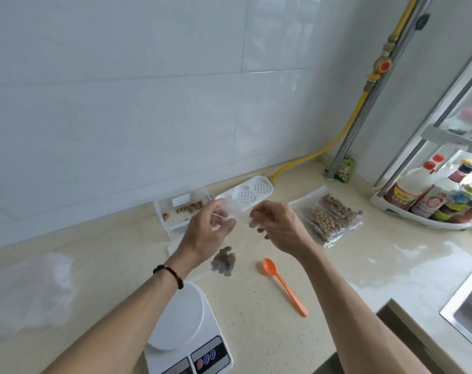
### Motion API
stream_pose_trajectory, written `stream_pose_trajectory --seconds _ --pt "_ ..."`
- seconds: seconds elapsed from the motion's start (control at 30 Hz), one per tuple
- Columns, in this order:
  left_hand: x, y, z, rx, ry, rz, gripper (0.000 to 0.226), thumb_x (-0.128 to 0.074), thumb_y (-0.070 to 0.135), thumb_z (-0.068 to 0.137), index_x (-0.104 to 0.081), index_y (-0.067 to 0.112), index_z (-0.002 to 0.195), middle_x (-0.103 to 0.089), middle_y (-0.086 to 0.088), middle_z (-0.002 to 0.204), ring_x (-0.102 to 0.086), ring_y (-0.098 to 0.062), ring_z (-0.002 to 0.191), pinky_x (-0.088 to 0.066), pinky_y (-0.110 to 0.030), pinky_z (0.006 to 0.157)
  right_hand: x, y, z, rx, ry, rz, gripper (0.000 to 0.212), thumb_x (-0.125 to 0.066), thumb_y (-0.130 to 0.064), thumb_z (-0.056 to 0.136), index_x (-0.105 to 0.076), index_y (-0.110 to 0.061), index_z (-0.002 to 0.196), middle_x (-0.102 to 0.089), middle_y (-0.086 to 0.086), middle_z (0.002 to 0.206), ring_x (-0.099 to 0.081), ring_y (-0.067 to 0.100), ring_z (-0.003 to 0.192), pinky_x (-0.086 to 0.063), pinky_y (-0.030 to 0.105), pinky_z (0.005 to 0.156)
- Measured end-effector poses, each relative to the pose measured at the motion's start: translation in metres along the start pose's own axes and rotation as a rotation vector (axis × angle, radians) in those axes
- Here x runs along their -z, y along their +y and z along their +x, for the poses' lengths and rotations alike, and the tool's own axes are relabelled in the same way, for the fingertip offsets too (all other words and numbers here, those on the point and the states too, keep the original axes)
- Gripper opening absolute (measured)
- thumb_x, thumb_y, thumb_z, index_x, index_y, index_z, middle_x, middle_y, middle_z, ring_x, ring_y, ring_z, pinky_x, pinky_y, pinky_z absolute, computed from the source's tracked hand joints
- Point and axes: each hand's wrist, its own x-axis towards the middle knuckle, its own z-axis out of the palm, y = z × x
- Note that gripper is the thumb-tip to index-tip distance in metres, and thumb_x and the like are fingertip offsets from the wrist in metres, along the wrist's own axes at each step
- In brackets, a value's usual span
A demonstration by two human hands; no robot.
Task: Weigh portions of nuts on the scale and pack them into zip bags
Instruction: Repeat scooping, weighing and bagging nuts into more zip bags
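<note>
1. Two filled clear zip bags of brown nuts (pixel 333 218) lie side by side on the pale speckled stone surface (pixel 269 333), right of the hands.
2. A third clear plastic zip bag (pixel 225 255) hangs between the hands above the surface, with a clump of brown nuts (pixel 224 261) sagging at its bottom.
3. Left hand (pixel 207 229): fingers curled, pinching the bag's upper edge. Right hand (pixel 276 225): fingers curled near the same edge; motion blur, so I cannot tell whether it grips the bag.
4. White digital kitchen scale (pixel 181 325) sits near the lower edge, platform bare, partly under the left forearm. The display is out of view.
5. Orange plastic spoon (pixel 284 286) lies on the surface, right of the scale, apart from the bag.
6. White rectangular plastic tray (pixel 175 209) stands against the wall behind the left hand; few loose nuts remain inside.
7. Likely step: closing the bag's zip.
8. To do it well: keep the nuts settled low, clear of the zip track; line up both strips at one end; pinch along the whole length, pressing air out first.
9. Risk: a gap in the seal, or a nut caught in the track.
</note>
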Motion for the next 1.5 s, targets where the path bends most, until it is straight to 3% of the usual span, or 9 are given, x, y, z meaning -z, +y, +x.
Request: stream_pose_trajectory --seconds 0.07,0.13,0.3,0.47,0.6,0.7,0.97,1.2,1.5 --pt "0.008 0.0 -0.001 0.051 0.022 -0.119 0.009 -0.065 0.02 0.092 -0.069 0.014 0.096 -0.068 0.003 0.084 -0.066 -0.017 0.085 -0.055 -0.033 0.087 -0.002 -0.004 0.002 0.026 -0.018 0.02 0.016 -0.055 -0.009 0.094 -0.066 -0.012 0.084 -0.071 -0.002 0.074 -0.061 0.004 0.061 -0.047 0.017 0.053" --pt "0.012 0.004 -0.005 0.064 0.062 -0.132 0.013 -0.061 0.014 0.094 -0.068 0.008 0.084 -0.068 -0.001 0.076 -0.067 -0.017 0.077 -0.056 -0.031 0.078 -0.003 -0.008 0.002 0.05 -0.016 0.058 0.012 -0.059 -0.016 0.094 -0.066 -0.013 0.084 -0.071 0.0 0.074 -0.062 0.008 0.062 -0.05 0.024 0.054" --pt "0.018 0.01 -0.022 0.055 0.091 -0.094 0.014 -0.061 0.014 0.094 -0.065 0.007 0.084 -0.067 -0.002 0.071 -0.065 -0.016 0.069 -0.056 -0.03 0.072 -0.012 -0.011 0.003 0.102 -0.093 -0.076 0.009 -0.072 -0.022 0.084 -0.07 -0.013 0.085 -0.069 -0.001 0.073 -0.059 0.004 0.063 -0.046 0.018 0.06" --pt "0.03 -0.012 -0.06 0.239 0.087 -0.007 0.011 -0.073 0.019 0.084 -0.065 0.019 0.091 -0.071 -0.005 0.08 -0.064 -0.022 0.067 -0.055 -0.036 0.065 -0.035 0.006 0.007 0.077 -0.225 0.21 0.014 -0.064 -0.015 0.093 -0.069 -0.006 0.084 -0.073 0.004 0.075 -0.062 0.011 0.061 -0.05 0.023 0.056" --pt "0.046 -0.048 -0.1 0.42 0.051 0.175 0.015 -0.076 0.016 0.081 -0.064 0.021 0.088 -0.07 -0.002 0.083 -0.069 -0.02 0.069 -0.058 -0.039 0.072 -0.064 0.037 0.007 -0.121 -0.272 0.494 0.017 -0.057 -0.014 0.097 -0.067 -0.003 0.088 -0.068 0.009 0.077 -0.058 0.017 0.063 -0.048 0.027 0.057" --pt "0.052 -0.067 -0.119 0.503 0.137 0.251 0.016 -0.077 0.016 0.082 -0.064 0.023 0.087 -0.068 0.003 0.086 -0.066 -0.012 0.075 -0.052 -0.023 0.069 -0.087 0.062 0.005 -0.287 -0.272 0.59 0.02 -0.05 -0.008 0.097 -0.069 -0.001 0.093 -0.063 0.011 0.078 -0.057 0.021 0.064 -0.048 0.029 0.058" --pt "0.042 -0.115 -0.124 0.605 0.376 0.295 0.03 -0.073 0.023 0.083 -0.058 0.022 0.109 -0.064 0.006 0.089 -0.062 -0.01 0.084 -0.049 -0.023 0.072 -0.133 0.124 -0.008 -0.495 -0.2 0.417 0.017 -0.056 -0.003 0.095 -0.065 -0.003 0.081 -0.057 0.012 0.071 -0.054 0.018 0.053 -0.056 0.034 0.068" --pt "0.036 -0.143 -0.123 0.556 0.26 0.555 0.049 -0.061 0.031 0.091 -0.048 0.018 0.137 -0.046 -0.005 0.128 -0.049 -0.019 0.114 -0.039 -0.024 0.087 -0.145 0.131 -0.017 -0.47 -0.11 0.153 0.028 -0.059 -0.009 0.092 -0.054 -0.006 0.119 -0.066 0.009 0.081 -0.064 0.022 0.07 -0.059 0.044 0.078" --pt "0.031 -0.133 -0.187 0.31 0.203 0.82 0.046 -0.051 0.036 0.095 -0.052 0.01 0.133 -0.049 -0.014 0.133 -0.048 -0.031 0.123 -0.044 -0.042 0.1 -0.145 0.11 -0.066 -0.012 0.017 -0.468 0.045 -0.057 -0.03 0.093 -0.05 -0.009 0.132 -0.052 0.014 0.133 -0.047 0.031 0.122 -0.039 0.048 0.097"
